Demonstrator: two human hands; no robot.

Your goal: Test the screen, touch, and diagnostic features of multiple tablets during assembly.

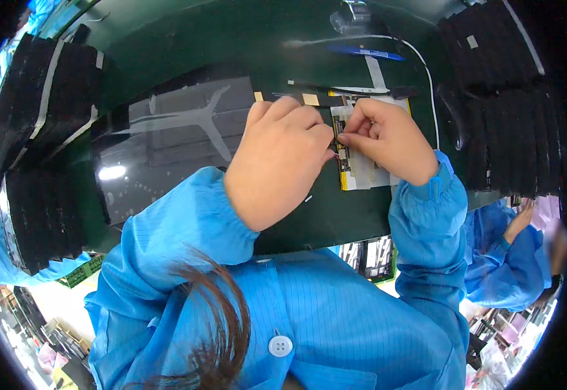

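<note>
A flat white pack with yellow edges (363,175) lies on the dark green table, a narrow circuit strip (343,159) along its left side. My right hand (390,135) is over the pack, thumb and forefinger pinched together at the strip; whatever is between the tips is too small to name. From the left, my left hand (277,159) reaches the same strip with its fingers curled in. Its thumb tip shows beside the strip, while the back of the hand hides the other fingertips and what they hold. Behind the hands runs a dark flat strip with tan patches (310,99).
At left lies a glossy dark panel (173,146) with clear film. Black stacks (50,97) stand at the left edge, more black stacks (511,130) at the right. A blue pen (368,53), a white cable (426,62) and a clear roll (352,16) lie behind. Another person's blue sleeve (507,266) shows at right.
</note>
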